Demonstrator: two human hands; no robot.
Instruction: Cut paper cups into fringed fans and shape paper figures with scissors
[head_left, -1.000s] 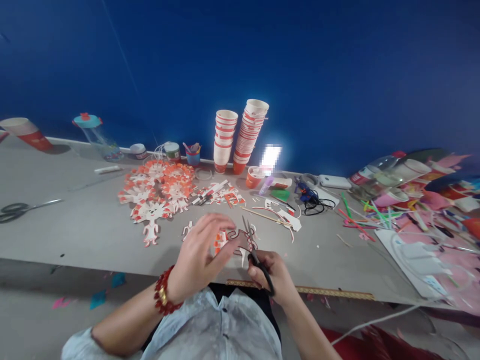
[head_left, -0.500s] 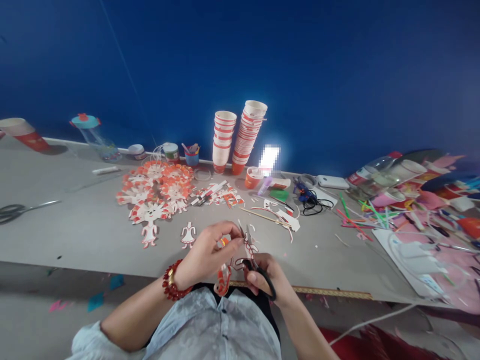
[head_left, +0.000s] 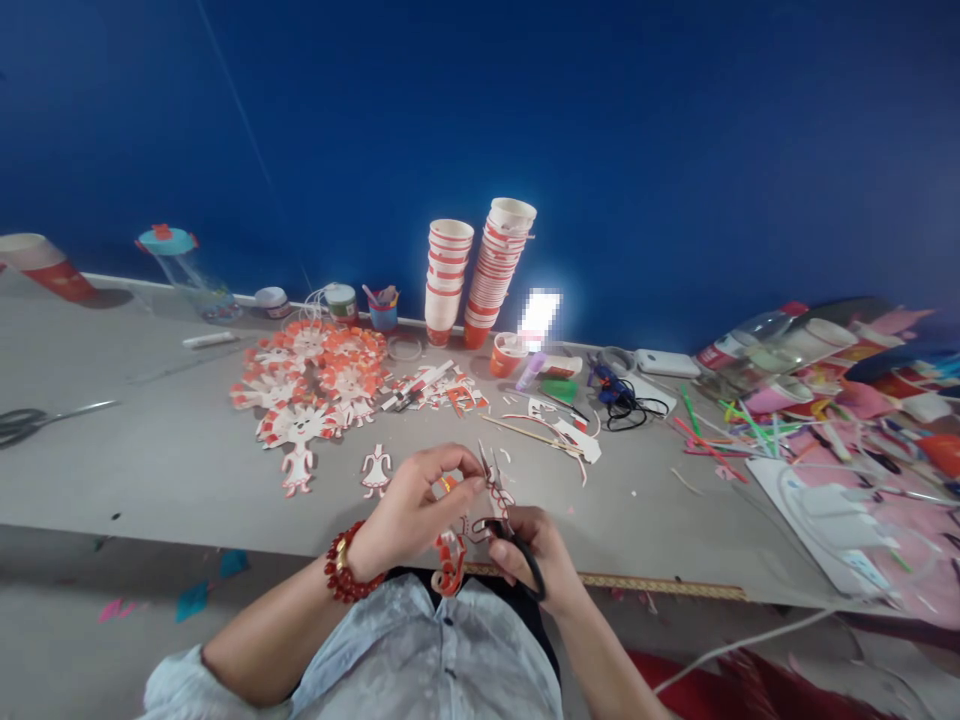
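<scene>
My right hand is closed round black-handled scissors, whose blades point away from me and stand slightly apart. Between the blades lies part of a white paper cutout with dark red outlines. My left hand, with a red bead bracelet at the wrist, pinches that cutout near the blade tips. A curled red and white paper strip hangs below the left fingers. Left of my hands, a dress-shaped paper figure lies flat on the table.
Finished-looking orange and white paper figures are heaped at left. Two tall stacks of paper cups stand by the blue wall. Paper scraps, a glue gun and a stick lie ahead. Bottles and craft bits crowd the right.
The scissor handles and right fingers have shifted slightly. The hanging red and white strip has swung a little to the right. The left hand is almost unmoved.
</scene>
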